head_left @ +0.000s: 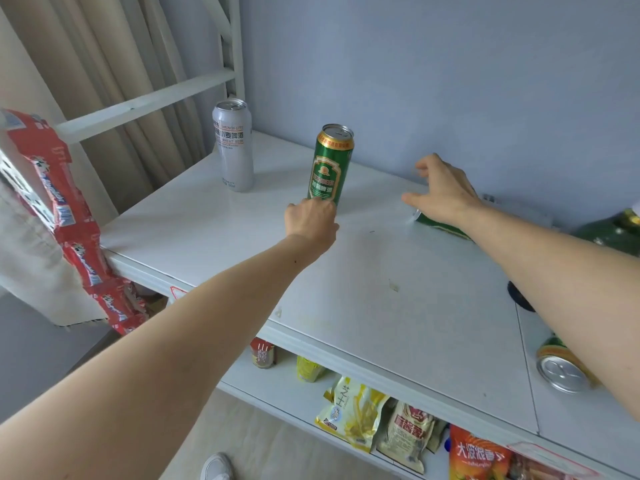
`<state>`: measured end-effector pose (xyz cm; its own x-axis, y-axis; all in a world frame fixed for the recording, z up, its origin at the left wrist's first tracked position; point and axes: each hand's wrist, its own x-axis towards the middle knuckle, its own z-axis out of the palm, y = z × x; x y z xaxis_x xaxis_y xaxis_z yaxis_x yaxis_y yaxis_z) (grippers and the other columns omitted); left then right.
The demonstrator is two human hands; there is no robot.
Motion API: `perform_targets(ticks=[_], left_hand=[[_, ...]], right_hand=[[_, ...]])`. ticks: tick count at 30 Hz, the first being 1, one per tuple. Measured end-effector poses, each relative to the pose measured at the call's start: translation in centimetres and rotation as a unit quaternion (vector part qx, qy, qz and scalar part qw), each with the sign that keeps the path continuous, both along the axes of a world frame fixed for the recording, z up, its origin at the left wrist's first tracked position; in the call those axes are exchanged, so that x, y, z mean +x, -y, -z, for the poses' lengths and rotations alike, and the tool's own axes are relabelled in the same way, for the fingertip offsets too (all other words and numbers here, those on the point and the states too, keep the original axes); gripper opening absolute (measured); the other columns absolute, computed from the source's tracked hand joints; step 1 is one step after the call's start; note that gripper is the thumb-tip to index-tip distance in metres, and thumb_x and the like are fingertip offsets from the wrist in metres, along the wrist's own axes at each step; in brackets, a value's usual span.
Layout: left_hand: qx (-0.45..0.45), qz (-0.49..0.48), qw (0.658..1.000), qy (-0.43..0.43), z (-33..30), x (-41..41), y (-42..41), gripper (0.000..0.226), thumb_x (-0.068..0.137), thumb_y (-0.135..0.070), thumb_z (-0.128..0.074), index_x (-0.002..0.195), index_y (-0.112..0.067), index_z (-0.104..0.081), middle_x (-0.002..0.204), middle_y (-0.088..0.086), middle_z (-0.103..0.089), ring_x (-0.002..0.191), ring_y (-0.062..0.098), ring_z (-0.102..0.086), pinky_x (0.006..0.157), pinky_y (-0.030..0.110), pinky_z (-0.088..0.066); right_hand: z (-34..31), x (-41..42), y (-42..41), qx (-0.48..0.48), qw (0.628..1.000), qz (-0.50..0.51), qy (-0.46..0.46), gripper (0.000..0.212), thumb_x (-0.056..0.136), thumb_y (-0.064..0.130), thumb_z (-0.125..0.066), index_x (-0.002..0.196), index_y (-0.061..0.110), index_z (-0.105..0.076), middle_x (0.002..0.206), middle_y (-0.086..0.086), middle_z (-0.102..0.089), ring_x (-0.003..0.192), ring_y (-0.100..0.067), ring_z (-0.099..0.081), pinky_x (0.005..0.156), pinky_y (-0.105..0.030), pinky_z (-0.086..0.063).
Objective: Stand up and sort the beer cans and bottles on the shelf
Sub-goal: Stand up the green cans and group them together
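The left hand [311, 220] grips an upright green can [330, 164]; the right hand [443, 194], fingers spread, hovers over a toppled green can [441, 226].

Soft, even daylight fills the scene; the glossy white shelf top [381, 271] shows faint sheen and pale shadows. Wide-angle bending and slight blur mark the edges.

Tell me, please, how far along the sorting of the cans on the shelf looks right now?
Early on. Done: the silver can stands upright at the back. In hand: the left hand grips the base of the upright green can; the right hand, fingers spread, hovers over a lying green can. Left: another can on its side near the front edge.
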<state>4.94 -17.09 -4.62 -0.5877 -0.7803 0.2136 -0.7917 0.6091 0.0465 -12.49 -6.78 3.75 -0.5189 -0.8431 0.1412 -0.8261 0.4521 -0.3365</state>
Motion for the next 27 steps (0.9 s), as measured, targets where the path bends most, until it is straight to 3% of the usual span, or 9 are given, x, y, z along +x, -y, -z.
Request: perform_targets(ticks=[9, 14, 19, 23, 25, 27], left_hand=[[-0.032, 0.102, 0.994, 0.006, -1.4, -6.6, -4.1, 0.033, 0.094, -0.041, -0.053, 0.114, -0.015, -0.059, 0.113, 0.005, -0.058, 0.108, 0.026, -0.055, 0.074, 0.034, -0.034], [-0.014, 0.155, 0.988, -0.009, -1.3, -10.2, -4.4, 0.042, 0.091, -0.043, -0.057, 0.122, -0.016, -0.049, 0.118, 0.005, -0.054, 0.109, 0.025, -0.052, 0.076, 0.035, -0.035], [0.056, 0.217, 0.974, -0.022, -1.2, -13.3, -3.5, 0.066, 0.086, -0.045, -0.062, 0.137, -0.015, -0.034, 0.14, 0.003, -0.04, 0.126, 0.026, -0.039, 0.092, 0.041, -0.039], [0.064, 0.264, 0.963, 0.004, -1.1, -14.8, -3.0, 0.082, 0.087, -0.044, -0.063, 0.148, -0.015, -0.018, 0.154, 0.001, -0.023, 0.142, 0.026, -0.02, 0.107, 0.046, -0.034], [0.059, 0.273, 0.96, 0.014, -1.0, -15.4, -2.9, 0.079, 0.087, -0.044, -0.062, 0.147, -0.015, -0.02, 0.151, 0.002, -0.028, 0.141, 0.026, -0.021, 0.108, 0.045, -0.033], [0.036, 0.266, 0.963, -0.004, -0.8, -15.8, -2.9, 0.069, 0.085, -0.042, -0.063, 0.14, -0.015, -0.031, 0.14, 0.004, -0.043, 0.133, 0.027, -0.033, 0.104, 0.041, -0.035]], right_hand=[[0.5, -6.3, -7.2, 0.049, 0.995, 0.076, -0.032, 0.053, 0.085, 0.024, -0.067, 0.132, 0.015, -0.045, 0.134, -0.007, -0.052, 0.122, -0.029, -0.048, 0.097, -0.043, -0.044], [1.6, -8.7, -8.2, 0.096, 0.99, 0.092, -0.055, 0.063, 0.082, 0.022, -0.072, 0.137, 0.013, -0.043, 0.138, -0.007, -0.051, 0.123, -0.029, -0.049, 0.095, -0.041, -0.046], [3.0, -10.2, -7.8, 0.161, 0.981, 0.096, -0.045, 0.078, 0.079, 0.03, -0.074, 0.144, 0.015, -0.035, 0.134, -0.01, -0.053, 0.122, -0.032, -0.049, 0.094, -0.038, -0.046], [3.9, -10.9, -7.5, 0.177, 0.978, 0.102, -0.034, 0.079, 0.08, 0.035, -0.072, 0.146, 0.017, -0.031, 0.126, -0.015, -0.054, 0.12, -0.032, -0.048, 0.085, -0.035, -0.045], [3.9, -11.1, -7.5, 0.17, 0.98, 0.1, -0.034, 0.077, 0.078, 0.034, -0.073, 0.143, 0.018, -0.035, 0.127, -0.013, -0.055, 0.119, -0.031, -0.049, 0.088, -0.036, -0.047], [3.7, -11.4, -7.4, 0.15, 0.983, 0.102, -0.039, 0.074, 0.074, 0.029, -0.075, 0.138, 0.017, -0.039, 0.129, -0.011, -0.055, 0.119, -0.03, -0.05, 0.093, -0.04, -0.048]])
